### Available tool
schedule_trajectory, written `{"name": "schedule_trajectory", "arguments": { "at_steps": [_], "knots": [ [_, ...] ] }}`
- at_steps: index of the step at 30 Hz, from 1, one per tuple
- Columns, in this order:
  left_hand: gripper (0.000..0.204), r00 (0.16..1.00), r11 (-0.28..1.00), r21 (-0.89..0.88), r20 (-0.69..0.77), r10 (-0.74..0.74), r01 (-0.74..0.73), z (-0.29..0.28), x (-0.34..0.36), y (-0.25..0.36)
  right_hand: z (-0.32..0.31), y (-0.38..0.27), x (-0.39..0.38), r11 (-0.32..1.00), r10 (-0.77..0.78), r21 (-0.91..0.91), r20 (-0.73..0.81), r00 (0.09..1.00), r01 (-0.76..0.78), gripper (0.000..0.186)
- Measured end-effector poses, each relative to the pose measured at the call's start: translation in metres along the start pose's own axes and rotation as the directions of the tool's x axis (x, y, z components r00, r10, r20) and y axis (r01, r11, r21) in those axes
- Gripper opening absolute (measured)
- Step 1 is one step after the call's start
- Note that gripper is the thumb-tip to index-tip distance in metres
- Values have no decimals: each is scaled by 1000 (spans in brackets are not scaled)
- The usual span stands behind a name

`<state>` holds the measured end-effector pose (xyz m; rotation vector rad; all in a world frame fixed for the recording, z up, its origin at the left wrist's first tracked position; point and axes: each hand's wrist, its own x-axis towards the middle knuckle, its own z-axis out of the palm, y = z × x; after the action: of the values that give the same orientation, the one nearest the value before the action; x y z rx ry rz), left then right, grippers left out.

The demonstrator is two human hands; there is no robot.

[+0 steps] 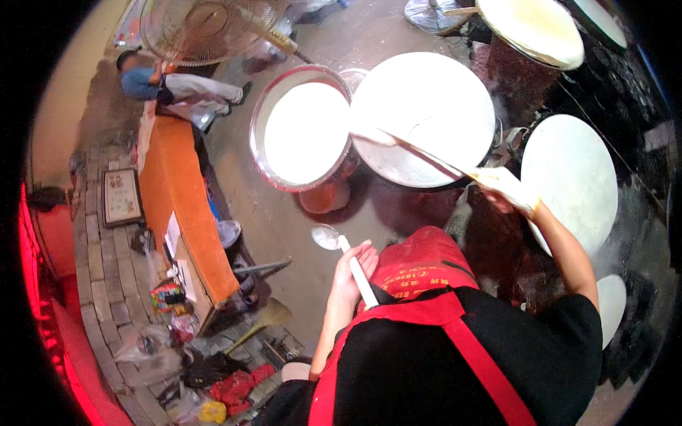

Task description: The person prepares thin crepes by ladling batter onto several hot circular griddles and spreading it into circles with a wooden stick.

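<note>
In my left hand [356, 264] is a ladle [364, 282] with a long white handle, its round bowl pointing away from me beside my red apron. My right hand [503, 188], in a whitish glove, is closed on a long thin stick [428, 156]. The stick reaches left across the near part of a large round pale griddle [426, 92]; its far end is bright and blurred, so I cannot tell whether it touches the surface. Left of the griddle stands a big round tub [257, 128] of white liquid [305, 135].
More round griddles are at the right, one pale [572, 184] and one bearing a yellowish sheet [533, 28]. A standing fan [209, 21] is at the far left. Near it, a person [170, 89] in blue sits by an orange counter [181, 192]. A broom [263, 319] lies lower left.
</note>
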<state>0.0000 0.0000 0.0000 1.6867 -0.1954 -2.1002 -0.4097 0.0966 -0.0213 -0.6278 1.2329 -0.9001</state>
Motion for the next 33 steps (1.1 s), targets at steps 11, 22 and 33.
{"name": "schedule_trajectory", "arguments": {
  "at_steps": [11,22,33],
  "knots": [
    [23,939,929,355,270,-212,108,3,54,89,124,84,-25,973,-161,68,-478,863,219,43],
    [24,960,936,333,207,-187,111,-144,59,159,303,22,157,657,-105,480,-705,701,581,39],
    [30,1000,971,237,18,19,-23,-250,25,181,315,-1,366,407,123,429,-901,417,807,27]
  ]
}}
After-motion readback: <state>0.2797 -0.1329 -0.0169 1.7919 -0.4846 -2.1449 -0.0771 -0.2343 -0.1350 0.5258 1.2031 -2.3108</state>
